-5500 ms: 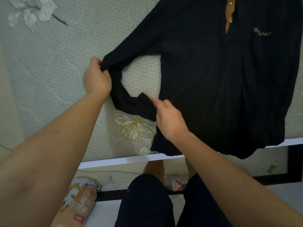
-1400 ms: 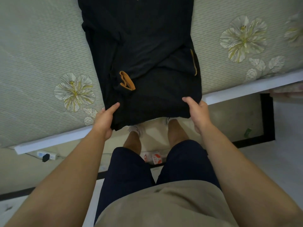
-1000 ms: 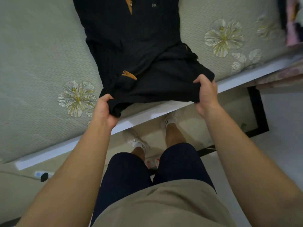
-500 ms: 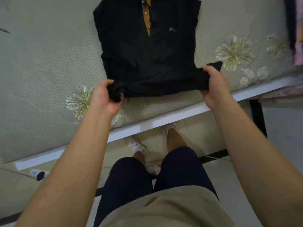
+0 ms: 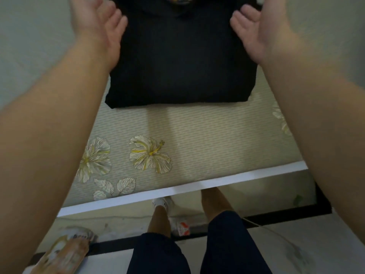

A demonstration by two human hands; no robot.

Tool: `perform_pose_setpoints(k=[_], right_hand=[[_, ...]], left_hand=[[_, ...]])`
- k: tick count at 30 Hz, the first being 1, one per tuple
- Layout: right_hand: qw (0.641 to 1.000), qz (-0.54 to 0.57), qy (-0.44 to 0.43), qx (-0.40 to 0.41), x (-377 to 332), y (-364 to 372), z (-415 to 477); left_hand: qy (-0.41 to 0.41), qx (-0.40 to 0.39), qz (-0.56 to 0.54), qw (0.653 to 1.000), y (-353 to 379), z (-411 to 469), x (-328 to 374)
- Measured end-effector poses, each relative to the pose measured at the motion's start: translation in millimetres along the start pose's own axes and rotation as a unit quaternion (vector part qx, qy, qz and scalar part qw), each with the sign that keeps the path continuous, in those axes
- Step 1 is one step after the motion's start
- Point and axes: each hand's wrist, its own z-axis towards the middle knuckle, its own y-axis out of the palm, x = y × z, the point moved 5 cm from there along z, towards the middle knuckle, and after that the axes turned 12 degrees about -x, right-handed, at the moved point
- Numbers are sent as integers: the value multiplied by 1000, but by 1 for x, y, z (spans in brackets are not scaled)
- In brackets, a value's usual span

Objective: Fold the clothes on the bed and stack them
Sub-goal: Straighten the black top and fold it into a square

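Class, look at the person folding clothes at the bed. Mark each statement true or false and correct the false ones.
1. The black shirt lies folded on the bed mat. True.
2. The left hand grips the shirt in a fist. False: its fingers are relaxed, at the shirt's left side.
3. Between the shirt and the bed's white edge lie flower prints. True.
4. The right hand rests on the white edge. False: it is up at the shirt's right side, fingers relaxed.
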Motion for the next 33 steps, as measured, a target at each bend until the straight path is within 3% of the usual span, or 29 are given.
perform_pose_setpoints(k=[1,2,3,5,6,7,8,10,13,18,29,31,33], right_hand=[[993,-114,0,22,5,-4,2],[970,-239,-24,37,8,-6,1],[925,-373,-63,32,11,-3,-1],[789,-598,-129,-56,29,9,-2],[714,-677,-143,-105,43,14,-1],[648,-735,-147,-131,54,16,5],[596,-778,-146,-134,62,17,13],[544,-825,-113,-97,72,6,33],[536,-840,-70,-35,79,-19,55],[534,-838,-114,-1,86,-23,63],[540,-837,-83,-28,83,-20,62],[564,-820,-89,-37,80,-21,59],[627,-770,-116,-10,68,-24,49]], left_hand=[[7,22,167,986,0,0,-6],[27,33,342,939,1,0,-13],[44,14,507,861,4,0,-25],[61,-63,726,683,12,2,-60],[66,-78,776,623,14,6,-74],[63,-76,802,589,15,12,-84],[46,-63,813,577,11,19,-92],[-1,-16,804,595,-2,33,-101],[5,37,793,608,-16,39,-111],[10,44,802,596,-16,43,-112],[-11,34,807,590,-17,46,-111],[-12,34,806,590,-17,45,-111],[-12,34,807,590,-16,45,-111]])
